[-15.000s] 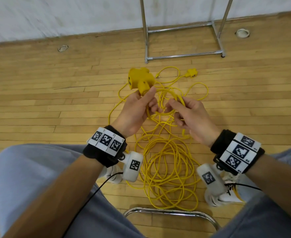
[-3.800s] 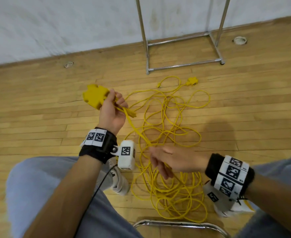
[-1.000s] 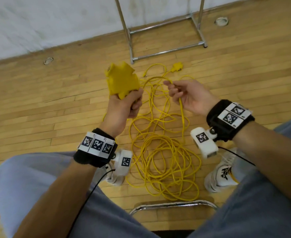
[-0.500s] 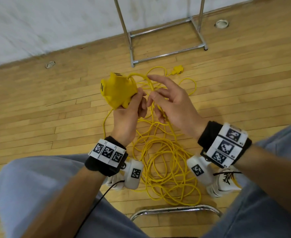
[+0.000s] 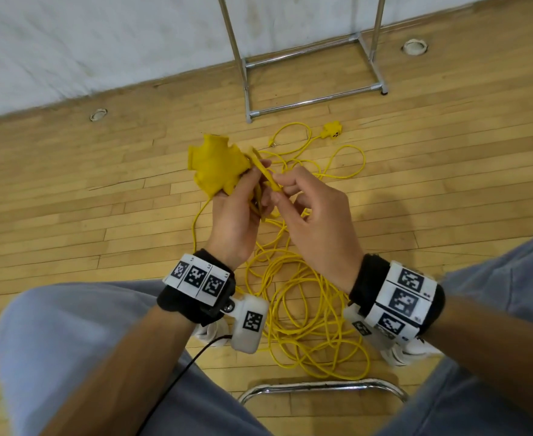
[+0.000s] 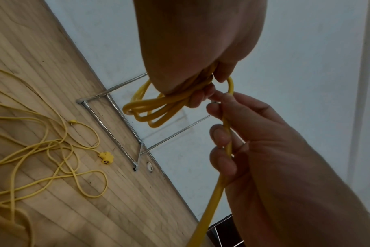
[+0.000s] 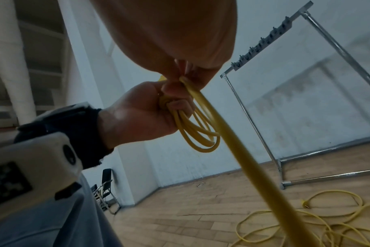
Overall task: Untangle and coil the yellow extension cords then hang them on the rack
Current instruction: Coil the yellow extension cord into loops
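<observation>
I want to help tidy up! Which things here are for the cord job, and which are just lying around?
For the job:
- yellow cords
- big yellow socket block in the left hand
- coiled loops
- right hand feeding cord
- metal rack

Just lying around:
- round floor caps
- folding chair

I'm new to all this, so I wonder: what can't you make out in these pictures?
- Head view: left hand hides how many yellow cord loops it grips.
- Head view: top edge cuts off the chrome rack.
- Head view: small yellow outlet block on the floor is too small for detail.
- Right wrist view: near cord blurred.
</observation>
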A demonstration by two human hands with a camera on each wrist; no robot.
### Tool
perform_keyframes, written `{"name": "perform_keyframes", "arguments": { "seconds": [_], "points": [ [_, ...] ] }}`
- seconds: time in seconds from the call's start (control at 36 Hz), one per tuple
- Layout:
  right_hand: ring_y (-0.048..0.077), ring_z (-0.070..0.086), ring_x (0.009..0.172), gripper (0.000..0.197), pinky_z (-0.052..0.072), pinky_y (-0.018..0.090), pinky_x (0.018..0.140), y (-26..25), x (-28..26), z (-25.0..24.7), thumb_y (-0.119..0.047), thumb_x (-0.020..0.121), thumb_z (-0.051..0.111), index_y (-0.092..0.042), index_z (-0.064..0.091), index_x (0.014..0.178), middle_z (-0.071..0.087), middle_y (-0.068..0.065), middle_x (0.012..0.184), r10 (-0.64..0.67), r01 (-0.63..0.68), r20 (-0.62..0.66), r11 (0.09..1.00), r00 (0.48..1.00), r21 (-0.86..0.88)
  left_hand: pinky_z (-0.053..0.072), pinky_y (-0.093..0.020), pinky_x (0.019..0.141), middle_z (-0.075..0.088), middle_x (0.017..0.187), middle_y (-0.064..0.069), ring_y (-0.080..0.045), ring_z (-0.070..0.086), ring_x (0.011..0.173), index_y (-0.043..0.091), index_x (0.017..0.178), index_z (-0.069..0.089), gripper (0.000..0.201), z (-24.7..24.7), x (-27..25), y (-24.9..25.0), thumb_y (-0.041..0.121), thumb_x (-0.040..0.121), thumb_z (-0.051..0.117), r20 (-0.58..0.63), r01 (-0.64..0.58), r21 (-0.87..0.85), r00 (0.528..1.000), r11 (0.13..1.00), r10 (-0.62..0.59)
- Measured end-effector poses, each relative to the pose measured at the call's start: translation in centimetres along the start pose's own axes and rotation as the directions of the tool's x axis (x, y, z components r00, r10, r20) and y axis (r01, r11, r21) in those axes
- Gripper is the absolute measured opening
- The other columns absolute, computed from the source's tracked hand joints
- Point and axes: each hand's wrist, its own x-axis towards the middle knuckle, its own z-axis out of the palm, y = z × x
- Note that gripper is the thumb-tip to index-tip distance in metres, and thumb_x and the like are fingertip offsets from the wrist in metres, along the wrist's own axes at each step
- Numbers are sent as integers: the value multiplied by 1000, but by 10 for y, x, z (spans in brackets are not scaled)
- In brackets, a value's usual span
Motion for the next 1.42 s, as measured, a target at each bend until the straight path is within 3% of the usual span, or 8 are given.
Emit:
{"name": "perform_keyframes", "arguments": {
  "seconds": [0.17, 0.31, 0.56, 0.72, 0.94, 1.06, 1.28, 1.42],
  "points": [
    [12, 57, 58, 11, 48, 34, 53, 5, -1, 0, -9, 100, 64, -10, 65, 111, 60, -23, 88, -1, 0, -9, 998, 1000, -61, 33, -27, 55, 47, 68, 0, -12, 43, 59, 6, 108, 60, 18, -3, 2, 1, 15, 94, 55, 43, 36, -59, 999, 998, -33],
    [-1, 54, 65, 11, 49, 29, 58, 9, 1, 1, -7, 98, 67, -10, 69, 108, 69, -4, 94, 0, -3, -42, 997, 999, -82, 35, -28, 59, 61, 93, -6, -14, 45, 68, 3, 118, 58, 26, -1, 2, 1, 21, 99, 55, 55, -1, -20, 998, 1000, 2],
    [1, 47, 78, 29, 44, 17, 70, 18, -7, 9, -6, 98, 67, -6, 69, 126, 61, 2, 104, -88, 101, 72, 973, 994, -205, 53, -29, 75, 69, 81, -7, -17, 63, 76, 7, 85, 65, 18, 5, 1, -4, 8, 102, 58, -108, -2, 50, 994, 999, 7],
    [17, 55, 61, 53, 45, 24, 60, 24, -15, 15, -20, 103, 60, -37, 45, 152, 62, -13, 92, 97, -79, 219, 993, 971, -87, 54, -43, 103, 69, 78, -9, -26, 70, 88, 3, 92, 60, 19, 0, 12, 7, 18, 104, 57, -142, 24, -101, 989, 995, -39],
    [20, 35, 57, 23, 31, 34, 49, 38, -35, 26, -41, 102, 61, -20, 51, 107, 40, 3, 65, 316, -452, 466, 866, 826, 214, 30, -16, 40, 37, 58, 10, -3, 30, 42, 17, 84, 50, 24, -33, 36, 45, 28, 106, 49, -42, 116, -379, 989, 918, -142],
    [1, 36, 45, 50, 29, 13, 47, 47, -32, 25, -39, 109, 41, 2, 56, 84, 41, -16, 50, 374, -537, 557, 829, 741, 159, 20, -16, 34, 34, 53, 9, -4, 26, 37, 15, 84, 49, 28, -53, 49, 70, 27, 108, 43, 12, 92, -460, 995, 883, -97],
    [18, 47, 59, 78, 30, 31, 61, 94, -32, 27, -102, 67, 38, -25, 42, 50, 37, 0, 51, 603, -551, 536, 787, 592, -277, 19, -18, 29, 35, 45, 8, -5, 27, 30, 12, 84, 52, 30, -87, 55, 98, 28, 107, 43, 103, 109, -589, 993, 801, -60],
    [19, 37, 58, 67, 24, 33, 57, 112, -18, 14, -85, 84, 43, -24, 39, 58, 35, 4, 59, 735, -613, 374, 679, 566, -405, 15, -18, 30, 34, 43, 9, -5, 15, 34, 14, 84, 52, 25, -94, 48, 101, 31, 102, 48, 240, 203, -496, 966, 844, -91]
  ]
}}
